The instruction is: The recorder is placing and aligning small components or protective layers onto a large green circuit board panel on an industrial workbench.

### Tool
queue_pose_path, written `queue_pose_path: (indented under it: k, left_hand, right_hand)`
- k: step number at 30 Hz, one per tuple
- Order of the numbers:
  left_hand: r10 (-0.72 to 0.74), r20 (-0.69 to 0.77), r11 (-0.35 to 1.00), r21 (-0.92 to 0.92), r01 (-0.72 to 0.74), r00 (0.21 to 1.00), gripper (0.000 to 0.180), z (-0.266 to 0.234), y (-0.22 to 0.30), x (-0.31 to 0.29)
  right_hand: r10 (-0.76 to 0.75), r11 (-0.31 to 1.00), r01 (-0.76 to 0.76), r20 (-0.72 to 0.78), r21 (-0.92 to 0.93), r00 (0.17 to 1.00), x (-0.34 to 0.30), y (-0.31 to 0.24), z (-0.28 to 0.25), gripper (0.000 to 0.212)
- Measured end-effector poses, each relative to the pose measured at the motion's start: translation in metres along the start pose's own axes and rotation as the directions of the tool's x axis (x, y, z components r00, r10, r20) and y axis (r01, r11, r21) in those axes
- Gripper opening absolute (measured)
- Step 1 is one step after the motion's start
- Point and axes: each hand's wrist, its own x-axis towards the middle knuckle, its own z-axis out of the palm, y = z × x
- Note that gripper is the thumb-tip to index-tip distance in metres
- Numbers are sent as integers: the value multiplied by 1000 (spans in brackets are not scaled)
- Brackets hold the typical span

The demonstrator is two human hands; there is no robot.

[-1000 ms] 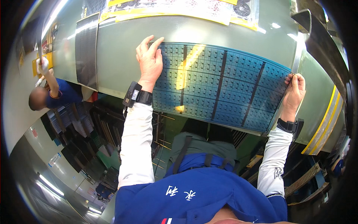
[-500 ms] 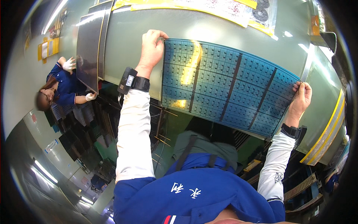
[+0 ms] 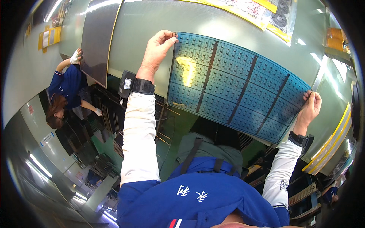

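Observation:
A thin blue patterned film sheet, dark strips dividing it into panels, spans the space between my hands. My left hand pinches its far left corner between thumb and fingertips. At the far right corner my right hand grips the edge the same way. Yellowish light reflects off the sheet's left part. It is over the pale, glossy worktop, its near edge reaching past the worktop's front edge. Whether the sheet touches the worktop I cannot tell.
To the left a co-worker in white gloves touches a large dark panel. Yellow-edged printed sheets lie at the back. A yellow-and-grey taped strip runs along the right edge. Racks with rods stand below the worktop.
The sheet and both my hands have shifted slightly right. The co-worker has bent down, one hand now on the panel's left edge and the other lowered; the dark panel has moved a little right.

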Motion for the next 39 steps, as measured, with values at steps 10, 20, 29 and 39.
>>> queue_pose_path:
  k: [10, 20, 29, 39]
  left_hand:
    - [21, -48, 994, -104, -26, 999, 16, 10, -7, -26]
    - [-276, 165, 947, -121, 297, 947, 21, -15, -26, -107]
    - [-390, 106, 916, -56, 397, 915, 13, -34, -50, -164]
    - [-155, 56, 975, 168, 144, 986, 10, -28, -22, -138]
  right_hand:
    - [-13, 998, 12, -13, -60, 1000, 0, -4, 1, 10]
    - [-18, 997, 18, 2, -78, 1000, 4, 1, -2, 9]
    - [-24, 995, 26, 16, -92, 1000, 9, -4, 9, 9]
    - [-60, 995, 58, -14, -84, 998, 6, -1, 6, 7]
